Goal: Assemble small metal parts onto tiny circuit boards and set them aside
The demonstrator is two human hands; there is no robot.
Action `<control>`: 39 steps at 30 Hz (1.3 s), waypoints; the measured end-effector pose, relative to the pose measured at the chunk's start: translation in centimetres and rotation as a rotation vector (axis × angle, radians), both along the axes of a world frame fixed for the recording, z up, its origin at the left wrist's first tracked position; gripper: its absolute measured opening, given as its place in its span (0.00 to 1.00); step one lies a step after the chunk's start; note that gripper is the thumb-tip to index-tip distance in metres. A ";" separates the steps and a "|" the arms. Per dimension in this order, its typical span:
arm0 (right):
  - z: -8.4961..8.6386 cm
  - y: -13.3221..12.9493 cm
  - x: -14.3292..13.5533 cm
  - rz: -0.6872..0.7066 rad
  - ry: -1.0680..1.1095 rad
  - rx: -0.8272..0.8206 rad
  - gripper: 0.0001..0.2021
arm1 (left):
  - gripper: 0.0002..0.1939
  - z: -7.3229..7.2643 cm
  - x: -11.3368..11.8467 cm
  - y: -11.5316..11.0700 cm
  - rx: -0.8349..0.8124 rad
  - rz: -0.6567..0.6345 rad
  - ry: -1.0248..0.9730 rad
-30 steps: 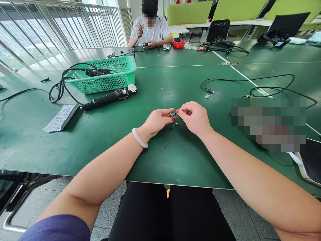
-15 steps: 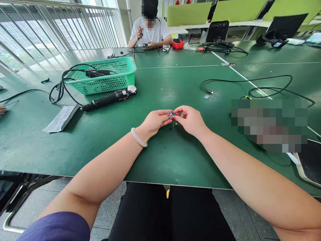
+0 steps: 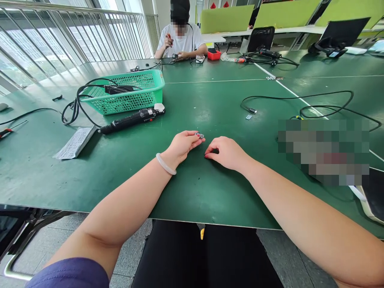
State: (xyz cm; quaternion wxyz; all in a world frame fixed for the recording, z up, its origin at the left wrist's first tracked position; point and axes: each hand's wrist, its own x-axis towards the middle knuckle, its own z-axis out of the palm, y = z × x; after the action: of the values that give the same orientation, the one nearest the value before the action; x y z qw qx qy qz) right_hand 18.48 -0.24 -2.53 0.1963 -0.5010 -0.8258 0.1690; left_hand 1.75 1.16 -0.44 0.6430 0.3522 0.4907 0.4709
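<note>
My left hand point(image 3: 185, 145) pinches a small silver-and-black metal part point(image 3: 199, 135) between thumb and fingers, just above the table. What exactly the part is cannot be told at this size. My right hand point(image 3: 225, 153) is a little to the right, apart from that part. Its thumb and index fingertips are pressed together low at the green table point(image 3: 180, 188); whatever lies between them is hidden. Left of my hands lies a black electric screwdriver point(image 3: 129, 121) with a cable.
A green basket point(image 3: 132, 105) with cables stands behind the screwdriver, beside a paper-covered block point(image 3: 75, 143). Right are a black cable point(image 3: 327, 95), a small bluish chip point(image 3: 249, 117) and a blurred-out object point(image 3: 324, 152). Across the table sits a person point(image 3: 183, 40) handling a tool.
My right hand has left the metal part and come down to the table, where a tiny piece lay. My left hand keeps the part, moved slightly left. A red-handled tool now shows far left.
</note>
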 end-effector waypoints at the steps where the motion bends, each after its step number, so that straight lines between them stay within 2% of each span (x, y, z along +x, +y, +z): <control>1: 0.0 0.0 -0.1 0.006 -0.008 0.004 0.05 | 0.04 0.0 0.0 0.0 0.000 -0.009 -0.001; 4: 0.1 -0.1 -0.2 -0.006 0.027 0.022 0.06 | 0.06 -0.1 0.0 0.0 0.003 -0.029 -0.012; 7: 0.6 -0.3 0.0 -0.113 0.172 0.030 0.06 | 0.09 -0.1 0.0 -0.1 0.016 -0.073 -0.015; 11: 1.1 -0.3 0.4 -0.267 0.371 0.015 0.06 | 0.06 -0.1 0.1 -0.4 0.046 -0.138 0.017; 15: 0.8 0.1 0.7 -0.329 0.447 -0.048 0.08 | 0.05 -0.2 0.1 -0.6 0.099 -0.185 0.063; 21: 0.7 0.0 0.8 -0.324 0.385 0.067 0.12 | 0.08 -0.6 0.2 -0.4 0.206 -0.193 0.155; 28: 0.9 -0.4 0.7 -0.290 0.263 0.181 0.10 | 0.10 -0.7 0.2 -0.3 0.295 -0.214 0.185; 35: 1.0 -0.3 0.7 -0.268 0.189 0.250 0.08 | 0.10 -0.3 0.3 -0.5 0.304 -0.233 0.222; 39: 0.8 0.0 0.9 -0.250 0.226 0.255 0.05 | 0.09 0.0 0.3 -0.6 0.299 -0.247 0.204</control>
State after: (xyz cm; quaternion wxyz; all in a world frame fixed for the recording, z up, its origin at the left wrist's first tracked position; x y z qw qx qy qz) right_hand 19.42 -0.21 -1.77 0.3689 -0.5485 -0.7447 0.0923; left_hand 2.04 0.54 -0.41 0.5833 0.5470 0.4309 0.4182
